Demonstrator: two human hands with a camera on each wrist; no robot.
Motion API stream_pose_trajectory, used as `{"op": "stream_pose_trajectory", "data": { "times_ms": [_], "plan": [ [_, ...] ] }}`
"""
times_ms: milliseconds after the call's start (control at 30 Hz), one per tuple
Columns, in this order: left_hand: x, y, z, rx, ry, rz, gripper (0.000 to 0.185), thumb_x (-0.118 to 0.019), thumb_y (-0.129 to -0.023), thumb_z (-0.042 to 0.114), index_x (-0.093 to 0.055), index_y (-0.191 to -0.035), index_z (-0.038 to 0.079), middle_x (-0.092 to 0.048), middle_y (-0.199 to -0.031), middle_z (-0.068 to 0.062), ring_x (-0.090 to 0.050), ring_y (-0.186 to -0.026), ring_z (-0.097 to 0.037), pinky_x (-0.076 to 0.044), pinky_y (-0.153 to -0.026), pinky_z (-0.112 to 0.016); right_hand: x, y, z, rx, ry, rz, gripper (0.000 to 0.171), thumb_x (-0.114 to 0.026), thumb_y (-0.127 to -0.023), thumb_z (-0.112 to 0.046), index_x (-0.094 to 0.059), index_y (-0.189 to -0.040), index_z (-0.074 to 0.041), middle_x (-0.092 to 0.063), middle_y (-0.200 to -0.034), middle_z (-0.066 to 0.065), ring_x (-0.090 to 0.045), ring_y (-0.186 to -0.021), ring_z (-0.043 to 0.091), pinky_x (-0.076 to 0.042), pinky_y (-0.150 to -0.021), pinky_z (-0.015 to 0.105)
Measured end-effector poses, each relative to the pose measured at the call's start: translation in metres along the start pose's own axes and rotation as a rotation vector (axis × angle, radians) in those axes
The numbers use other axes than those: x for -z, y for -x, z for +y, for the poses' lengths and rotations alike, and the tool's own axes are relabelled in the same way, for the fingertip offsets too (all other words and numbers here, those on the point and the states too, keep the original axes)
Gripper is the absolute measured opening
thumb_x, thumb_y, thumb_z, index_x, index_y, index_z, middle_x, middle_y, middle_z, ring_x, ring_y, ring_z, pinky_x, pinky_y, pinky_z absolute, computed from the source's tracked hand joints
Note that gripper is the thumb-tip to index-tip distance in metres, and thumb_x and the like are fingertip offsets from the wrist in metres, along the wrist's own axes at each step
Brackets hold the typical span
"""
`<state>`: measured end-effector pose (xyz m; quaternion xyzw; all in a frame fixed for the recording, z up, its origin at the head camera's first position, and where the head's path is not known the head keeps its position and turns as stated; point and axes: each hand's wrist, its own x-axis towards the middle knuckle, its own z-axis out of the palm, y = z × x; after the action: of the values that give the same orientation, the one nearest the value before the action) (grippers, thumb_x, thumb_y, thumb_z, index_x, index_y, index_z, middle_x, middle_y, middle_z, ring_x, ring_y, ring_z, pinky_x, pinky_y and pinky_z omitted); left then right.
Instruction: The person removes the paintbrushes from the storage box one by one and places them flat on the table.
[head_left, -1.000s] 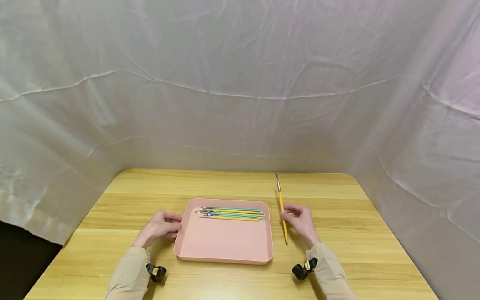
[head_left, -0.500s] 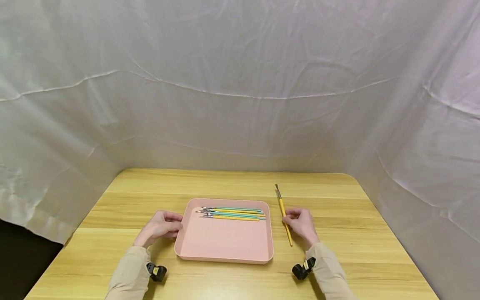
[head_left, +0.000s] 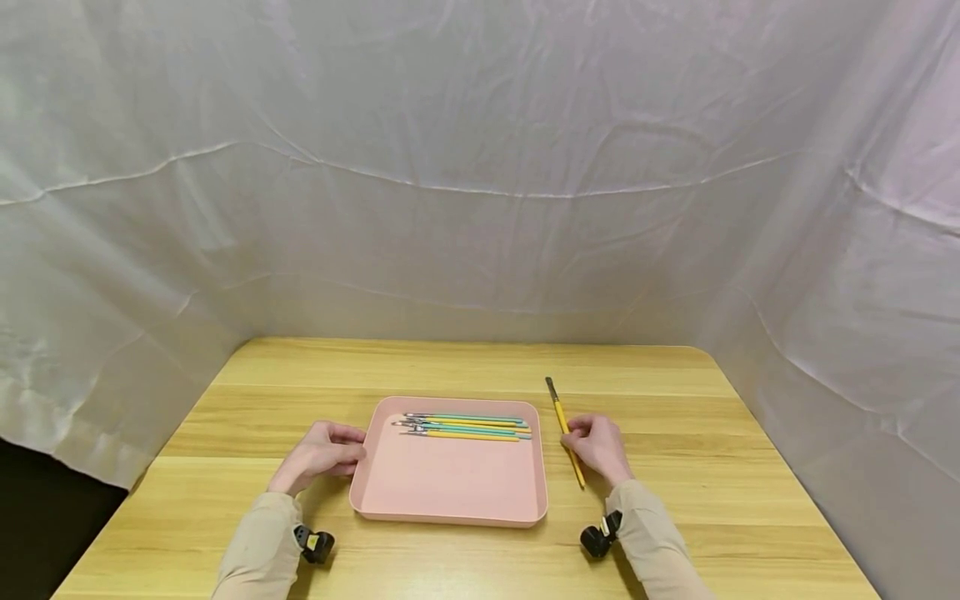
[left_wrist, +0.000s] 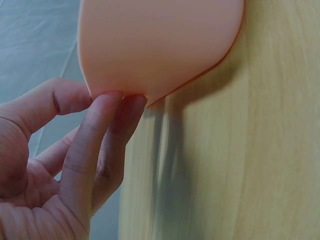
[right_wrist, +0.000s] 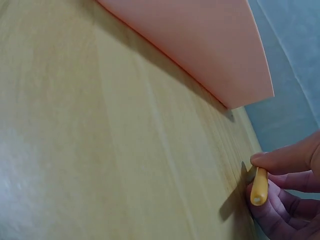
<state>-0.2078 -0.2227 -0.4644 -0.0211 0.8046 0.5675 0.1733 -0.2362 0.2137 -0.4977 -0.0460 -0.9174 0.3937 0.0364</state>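
Swung lower since a second ago, the brush (head_left: 560, 416) is pinched in the right grip (head_left: 598, 446) beside the tray (head_left: 450, 485), against which the left grip (head_left: 318, 455) rests, unclosed, seemingly to steady it.

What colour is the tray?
Pink tray, seen best in the head view.

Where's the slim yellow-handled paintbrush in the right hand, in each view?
Head: the slim yellow-handled paintbrush is right of centre, pinched in the right hand.
Left wrist: not in it.
Right wrist: lower right, its yellow handle end toward the camera.
Shared landmark: the pink rectangular tray, in all three.
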Motion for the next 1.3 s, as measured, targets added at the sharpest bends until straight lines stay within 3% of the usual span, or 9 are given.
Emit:
{"op": "stream_pose_trajectory", "data": {
  "times_ms": [200,600,933,1067,1300],
  "plan": [
    [0.000,-0.001,-0.001,-0.006,-0.002,-0.002,0.043,-0.066,-0.088,-0.001,-0.056,-0.125,-0.020,-0.074,-0.099,-0.015,-0.067,-0.078,-0.010,-0.062,-0.067,-0.023,0.000,-0.001,-0.001,0.015,0.046,-0.015,0.025,-0.077,-0.079,-0.008,-0.074,-0.100,0.004,-0.069,-0.077,0.006,-0.057,-0.068,0.012,-0.046,-0.064,0.024],
    [0.001,-0.001,-0.001,-0.007,0.006,-0.007,0.043,-0.066,-0.089,0.000,-0.055,-0.126,-0.020,-0.074,-0.098,-0.012,-0.066,-0.077,-0.009,-0.061,-0.067,-0.023,0.000,-0.002,-0.001,-0.017,0.021,-0.037,0.025,-0.080,-0.079,-0.008,-0.073,-0.101,0.002,-0.070,-0.076,0.006,-0.059,-0.062,0.010,-0.049,-0.057,0.023],
    [0.000,0.002,-0.001,-0.024,0.010,-0.013,0.043,-0.065,-0.090,-0.001,-0.054,-0.127,-0.021,-0.072,-0.104,-0.019,-0.067,-0.080,-0.010,-0.062,-0.069,-0.024,-0.001,0.000,-0.001,0.030,0.000,0.004,0.033,-0.079,-0.081,-0.011,-0.073,-0.111,0.001,-0.069,-0.087,0.007,-0.060,-0.077,0.014,-0.048,-0.070,0.025],
    [0.000,0.003,0.000,-0.033,0.014,-0.017,0.043,-0.065,-0.090,-0.001,-0.054,-0.126,-0.022,-0.072,-0.104,-0.019,-0.067,-0.080,-0.010,-0.062,-0.069,-0.024,-0.001,0.000,-0.004,0.069,-0.058,0.032,0.034,-0.078,-0.083,-0.011,-0.072,-0.115,0.000,-0.071,-0.095,0.011,-0.060,-0.078,0.014,-0.048,-0.068,0.021],
    [0.001,0.003,0.000,-0.038,0.020,-0.023,0.044,-0.065,-0.089,0.000,-0.054,-0.126,-0.022,-0.072,-0.102,-0.017,-0.067,-0.079,-0.009,-0.061,-0.069,-0.023,0.000,0.002,-0.020,0.187,-0.255,0.047,0.033,-0.078,-0.085,-0.005,-0.071,-0.115,0.005,-0.071,-0.103,0.023,-0.064,-0.084,0.013,-0.053,-0.073,0.016]
  ]
}}
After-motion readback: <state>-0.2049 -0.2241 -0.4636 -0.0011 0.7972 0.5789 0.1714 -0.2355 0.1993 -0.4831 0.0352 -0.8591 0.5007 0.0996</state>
